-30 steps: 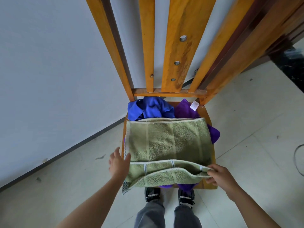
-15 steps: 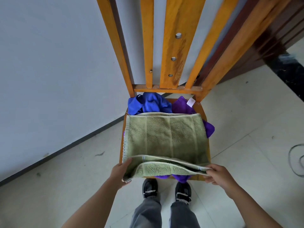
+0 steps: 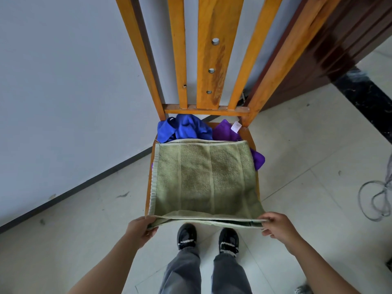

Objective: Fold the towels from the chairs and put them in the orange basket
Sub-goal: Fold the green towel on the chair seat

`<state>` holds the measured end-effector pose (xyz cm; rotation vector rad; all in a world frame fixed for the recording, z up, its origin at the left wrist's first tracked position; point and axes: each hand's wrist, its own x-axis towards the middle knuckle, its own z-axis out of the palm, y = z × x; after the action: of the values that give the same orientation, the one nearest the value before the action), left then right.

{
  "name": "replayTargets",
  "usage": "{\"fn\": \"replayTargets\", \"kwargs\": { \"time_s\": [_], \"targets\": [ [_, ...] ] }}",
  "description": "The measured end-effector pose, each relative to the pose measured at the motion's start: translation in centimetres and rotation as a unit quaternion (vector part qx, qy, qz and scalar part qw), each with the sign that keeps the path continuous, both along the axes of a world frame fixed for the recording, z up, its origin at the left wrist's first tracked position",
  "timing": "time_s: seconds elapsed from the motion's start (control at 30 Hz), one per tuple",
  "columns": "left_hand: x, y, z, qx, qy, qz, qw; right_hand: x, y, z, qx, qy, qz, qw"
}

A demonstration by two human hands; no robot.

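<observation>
A green towel [image 3: 204, 179] lies spread flat over the seat of an orange wooden chair [image 3: 209, 56]. My left hand [image 3: 141, 229] grips its near left corner and my right hand [image 3: 277, 227] pinches its near right corner, both at the seat's front edge. The near edge shows stacked layers of the towel. Behind it, a crumpled blue towel [image 3: 184, 129] and a purple towel [image 3: 227, 133] with a white tag sit at the back of the seat. The orange basket is not in view.
A white wall [image 3: 63, 92] with a dark skirting runs along the left. A dark wooden door [image 3: 331, 43] stands at the right behind the chair. Grey cables [image 3: 379, 200] lie on the tiled floor at the right. My shoes [image 3: 207, 236] stand just before the chair.
My left hand slid from the towel's side down to its near left corner and took hold. The loose near flap has been drawn flat and level with the front edge.
</observation>
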<state>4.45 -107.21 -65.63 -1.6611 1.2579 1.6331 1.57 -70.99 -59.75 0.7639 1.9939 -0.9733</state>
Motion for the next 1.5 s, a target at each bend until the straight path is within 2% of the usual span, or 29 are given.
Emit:
{"fn": "replayTargets", "kwargs": {
  "time_s": [0.2, 0.37, 0.5, 0.7, 0.77, 0.87, 1.0, 1.07, 1.13, 1.23, 1.33, 1.5],
  "targets": [
    [1.4, -1.0, 1.2, -0.043, 0.110, -0.108, 0.987, -0.2, -1.1, 0.2, 0.061, 0.076, -0.047, 0.994],
    [2.0, -2.3, 2.4, 0.054, 0.144, -0.065, 0.986, -1.1, -2.7, 1.4, 0.085, 0.159, -0.090, 0.979],
    [2.0, -3.0, 3.7, 0.069, 0.136, -0.086, 0.985, -2.1, -3.2, 2.4, 0.064, 0.150, -0.108, 0.981],
    [-0.6, -4.1, 4.1, 0.010, 0.147, -0.148, 0.978, -4.4, -3.2, 2.8, 0.012, 0.133, -0.206, 0.969],
    [-2.1, -4.3, 4.0, 0.008, 0.143, -0.132, 0.981, -5.3, -3.1, 2.6, -0.012, 0.138, -0.236, 0.962],
    [-4.2, -4.2, 4.3, 0.081, 0.142, -0.050, 0.985, -6.6, -3.0, 2.5, -0.055, 0.136, -0.253, 0.956],
    [-7.3, -4.4, 4.9, 0.152, 0.132, 0.079, 0.976, -8.9, -2.4, 2.3, -0.094, 0.111, -0.207, 0.967],
    [-8.7, -4.4, 5.1, 0.157, 0.165, 0.076, 0.971, -9.9, -2.2, 2.1, -0.067, 0.116, -0.170, 0.976],
    [-10.1, -4.0, 5.4, 0.126, 0.204, 0.027, 0.970, -11.3, -2.0, 2.0, -0.048, 0.131, -0.140, 0.980],
    [-11.8, -3.3, 5.4, -0.019, 0.215, -0.059, 0.975, -13.1, -1.9, 1.7, -0.048, 0.163, -0.131, 0.977],
    [-13.6, -2.6, 5.1, -0.134, 0.197, -0.144, 0.960, -15.3, -1.7, 0.8, -0.037, 0.180, -0.114, 0.976],
    [-17.8, -1.2, 4.0, -0.206, 0.187, -0.148, 0.949, -19.1, -1.3, -2.3, -0.038, 0.157, -0.129, 0.978]
  ]
}}
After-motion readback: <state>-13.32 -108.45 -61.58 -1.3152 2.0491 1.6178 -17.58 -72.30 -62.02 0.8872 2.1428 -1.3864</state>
